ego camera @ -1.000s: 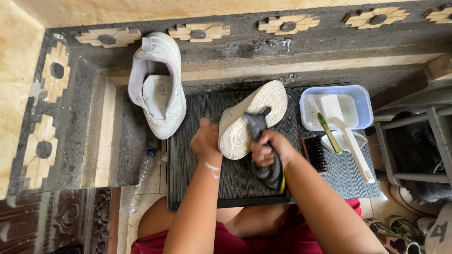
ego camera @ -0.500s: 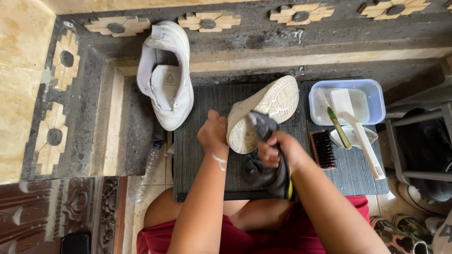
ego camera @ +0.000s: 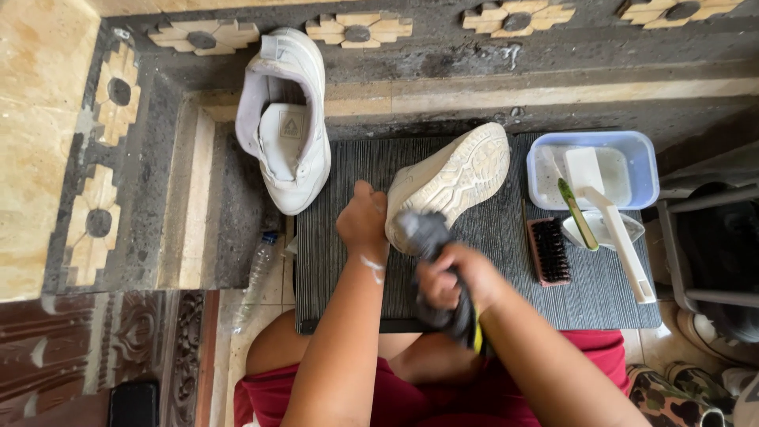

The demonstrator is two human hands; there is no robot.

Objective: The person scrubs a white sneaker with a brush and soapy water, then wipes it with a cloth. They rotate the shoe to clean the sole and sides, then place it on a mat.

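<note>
While the cream shoe (ego camera: 455,178) lies sole-up at frame centre on the ribbed dark mat (ego camera: 348,292), my left hand (ego camera: 364,224) clamps its heel and my right hand (ego camera: 451,278) presses a crumpled grey cloth (ego camera: 431,237) against it. Bristle brush (ego camera: 549,251) and blue plastic tub (ego camera: 644,162) sit right; second white shoe (ego camera: 286,119) upper left.
</note>
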